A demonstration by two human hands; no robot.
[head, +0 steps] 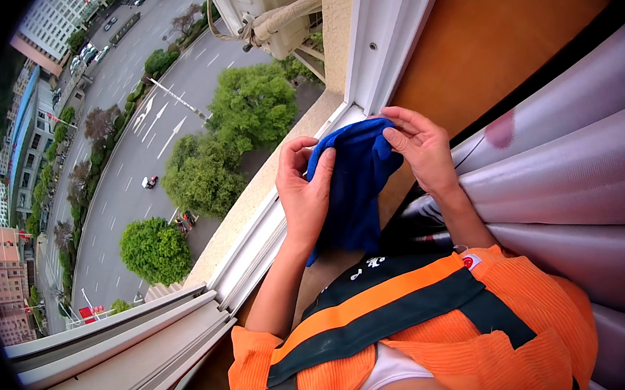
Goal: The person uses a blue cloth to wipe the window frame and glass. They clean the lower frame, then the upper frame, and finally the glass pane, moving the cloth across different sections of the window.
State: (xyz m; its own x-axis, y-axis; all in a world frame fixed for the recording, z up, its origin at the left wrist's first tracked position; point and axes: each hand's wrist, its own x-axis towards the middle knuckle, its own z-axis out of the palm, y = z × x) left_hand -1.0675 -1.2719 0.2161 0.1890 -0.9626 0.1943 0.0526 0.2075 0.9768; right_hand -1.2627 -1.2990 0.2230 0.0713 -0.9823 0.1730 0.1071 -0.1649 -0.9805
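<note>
A blue cloth (354,191) hangs between my two hands, its top edge folded over and its lower part drooping towards my apron. My left hand (306,187) pinches the cloth's left corner between thumb and fingers. On the other side, my right hand (422,148) grips the top right corner, with some fingertips partly behind the fabric. Both hands are just above the inner side of a white window frame's bottom track (256,257), near the corner where it meets the upright frame (382,36).
Beyond the open window, a street (133,150) and trees (200,175) lie far below. An air-conditioner outdoor unit (267,19) with a wrapped pipe hangs outside the wall. To the right are pale curtains (571,181) and a brown wooden panel (505,24). A sliding sash (119,354) stands lower left.
</note>
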